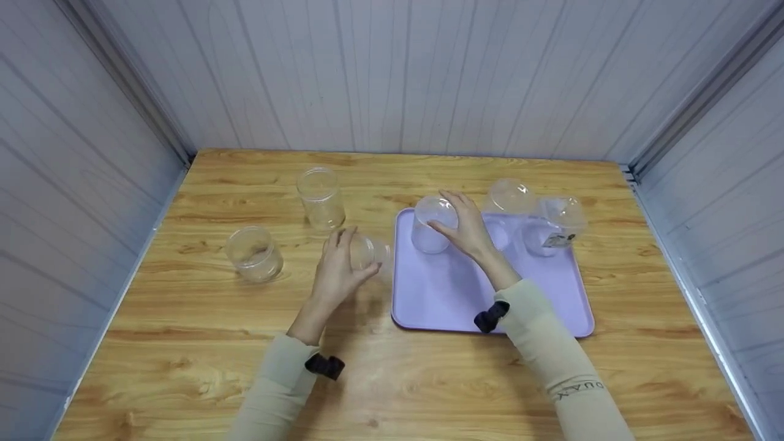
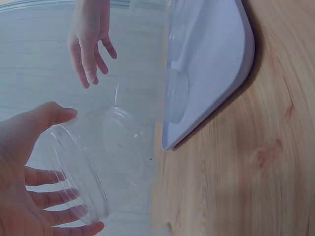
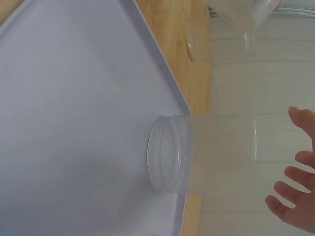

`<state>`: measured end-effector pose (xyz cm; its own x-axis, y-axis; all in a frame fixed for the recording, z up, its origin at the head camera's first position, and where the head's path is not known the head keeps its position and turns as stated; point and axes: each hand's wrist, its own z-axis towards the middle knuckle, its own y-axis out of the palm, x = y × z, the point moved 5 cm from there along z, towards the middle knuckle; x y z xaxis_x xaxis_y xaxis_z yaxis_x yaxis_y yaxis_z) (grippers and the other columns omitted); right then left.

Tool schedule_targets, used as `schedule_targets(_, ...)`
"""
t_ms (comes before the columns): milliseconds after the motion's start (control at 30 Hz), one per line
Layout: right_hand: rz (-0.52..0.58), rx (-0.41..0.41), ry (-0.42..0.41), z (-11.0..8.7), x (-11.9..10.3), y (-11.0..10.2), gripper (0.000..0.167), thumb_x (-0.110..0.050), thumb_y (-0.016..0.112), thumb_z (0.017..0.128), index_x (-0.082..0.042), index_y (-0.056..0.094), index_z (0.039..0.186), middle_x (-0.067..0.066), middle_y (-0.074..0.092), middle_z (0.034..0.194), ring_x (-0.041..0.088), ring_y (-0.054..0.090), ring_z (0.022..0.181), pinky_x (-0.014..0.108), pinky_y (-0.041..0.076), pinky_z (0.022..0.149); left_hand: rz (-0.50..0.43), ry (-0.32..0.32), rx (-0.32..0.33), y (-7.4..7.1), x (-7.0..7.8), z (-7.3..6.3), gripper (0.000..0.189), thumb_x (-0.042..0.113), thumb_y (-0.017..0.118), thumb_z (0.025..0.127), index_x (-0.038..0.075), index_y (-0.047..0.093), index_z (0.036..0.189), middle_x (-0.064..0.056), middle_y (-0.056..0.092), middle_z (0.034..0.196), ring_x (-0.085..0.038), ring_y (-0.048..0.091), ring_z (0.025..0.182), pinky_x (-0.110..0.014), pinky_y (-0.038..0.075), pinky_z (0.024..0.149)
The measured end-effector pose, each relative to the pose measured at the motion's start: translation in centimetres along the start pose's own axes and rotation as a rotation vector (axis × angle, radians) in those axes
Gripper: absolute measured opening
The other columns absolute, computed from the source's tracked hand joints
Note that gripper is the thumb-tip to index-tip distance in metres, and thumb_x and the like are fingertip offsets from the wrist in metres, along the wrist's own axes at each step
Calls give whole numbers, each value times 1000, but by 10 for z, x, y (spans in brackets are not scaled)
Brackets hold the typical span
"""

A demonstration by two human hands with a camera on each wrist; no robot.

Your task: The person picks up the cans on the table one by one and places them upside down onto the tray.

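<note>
My left hand [image 1: 337, 269] grips a clear plastic jar [image 2: 123, 157] around its rim end, holding it tilted with its base toward the tray side. On the lilac tray [image 1: 441, 300], near its back left corner, another clear jar [image 3: 211, 155] stands upside down, its threaded neck against the surface. Just off the upturned base of that jar is my right hand [image 1: 468, 226], thumb and fingers spread and apart from it in the right wrist view [image 3: 300, 182]. Both jars are see-through and empty.
Two more clear jars, a taller one [image 1: 321, 199] and a shorter one [image 1: 254, 254], stand on the wooden table left of the tray. At the tray's back right are several clear containers, including one with a printed label [image 1: 558, 240]. Panel walls [image 1: 392, 73] enclose the table.
</note>
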<state>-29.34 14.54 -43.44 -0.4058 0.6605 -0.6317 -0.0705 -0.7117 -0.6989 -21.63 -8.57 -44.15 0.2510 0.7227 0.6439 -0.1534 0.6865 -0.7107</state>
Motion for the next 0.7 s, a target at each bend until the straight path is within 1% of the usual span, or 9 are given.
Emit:
schedule_targets(67,41,39,-12,-3,-1,-2,58,-23,70,77,3,48,124,18,49,122,31,42,114,41,31,97,-25,9,25,1,2,0,74,32,74,67,-2,43,124,-20,41,123,-34,39,113,-45,39,89)
schedule_targets(167,111,95,-26,-8,-2,-4,53,-19,70,77,3,50,121,18,52,116,30,47,108,41,39,89,-52,24,61,3,5,1,72,33,73,67,-2,44,123,-19,44,120,-32,41,112,-42,38,92)
schedule_targets(267,162,140,-39,-12,-3,-5,49,-18,69,77,2,52,118,18,55,111,30,50,101,43,44,81,-89,44,99,4,8,1,70,31,74,67,-3,45,120,-16,46,115,-30,44,109,-39,38,92)
schedule_targets(400,229,171,-57,-18,-4,-5,45,-18,68,78,3,54,116,20,56,107,33,51,98,47,45,77,-134,69,133,5,10,1,69,31,75,66,-4,46,119,-13,48,112,-27,46,106,-37,38,93)
schedule_targets(533,297,179,-66,-24,-6,-4,44,-18,67,79,3,54,116,20,56,109,35,51,98,49,45,76,-190,81,146,9,12,2,69,33,75,67,-4,46,119,-13,50,111,-27,48,105,-35,38,92)
schedule_targets(567,311,177,-65,-25,-6,-3,44,-18,67,80,3,54,116,19,55,111,35,52,98,48,46,76,-209,79,144,10,12,2,69,33,75,67,-3,46,119,-13,50,111,-27,48,105,-35,40,90)
schedule_targets(700,376,155,-47,-32,-11,-1,42,-13,66,80,4,53,116,19,55,114,35,53,98,44,47,75,-307,58,122,14,11,1,67,31,74,68,-2,46,120,-13,51,109,-29,49,101,-36,48,75)
